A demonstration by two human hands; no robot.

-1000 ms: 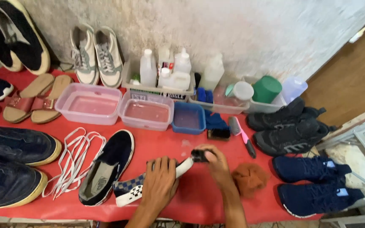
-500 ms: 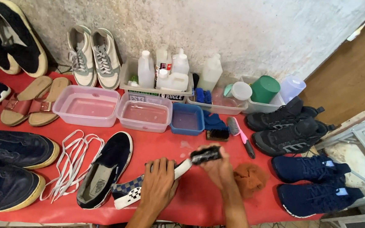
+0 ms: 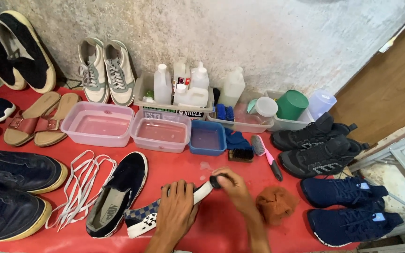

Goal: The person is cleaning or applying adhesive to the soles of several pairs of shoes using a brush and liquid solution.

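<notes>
Under left hand (image 3: 176, 213): checkered slip-on shoe (image 3: 148, 216).

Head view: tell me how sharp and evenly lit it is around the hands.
Head view: light is soft and even, shadows faint; the left hand on the checkered shoe is sharp, the right hand slightly blurred; straight edges bow toward the corners.

A checkered slip-on shoe (image 3: 148, 218) lay on its side at the near edge of the red surface, its white sole strip turned upward and its blue-and-white checked upper facing near-left. The toe end pointed left, just beside a black slip-on; the heel end ran right under the palm. A small dark brush (image 3: 215, 180) sat against the sole's right end, mostly hidden by fingers.
</notes>
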